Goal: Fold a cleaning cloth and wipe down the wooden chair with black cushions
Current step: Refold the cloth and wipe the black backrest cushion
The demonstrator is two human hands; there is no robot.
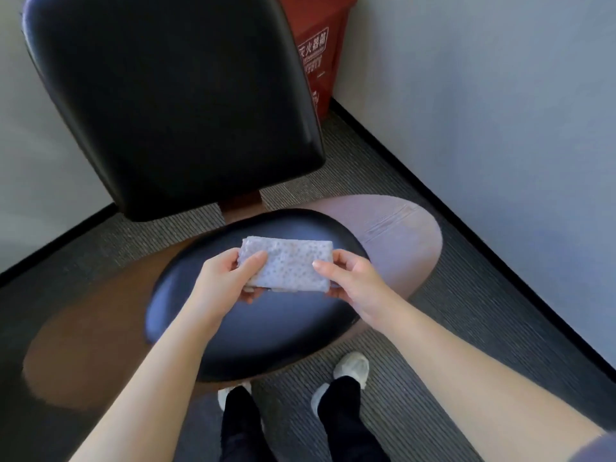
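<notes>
Left hand (pixel 221 278) and right hand (pixel 350 278) each grip the folded cloth (pixel 288 266)

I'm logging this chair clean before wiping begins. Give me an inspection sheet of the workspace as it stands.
Surface: black seat cushion on a wooden seat.
Job's things: cleaning cloth, folded into a rectangle, held above the seat cushion; black backrest behind.
Clutter: red box with printed characters behind the chair.
Hands: left hand and right hand each pinch an end of the cloth.
Cables: nothing seen.
Surroundings: grey ribbed carpet, pale walls, black skirting, white shoes below.
</notes>
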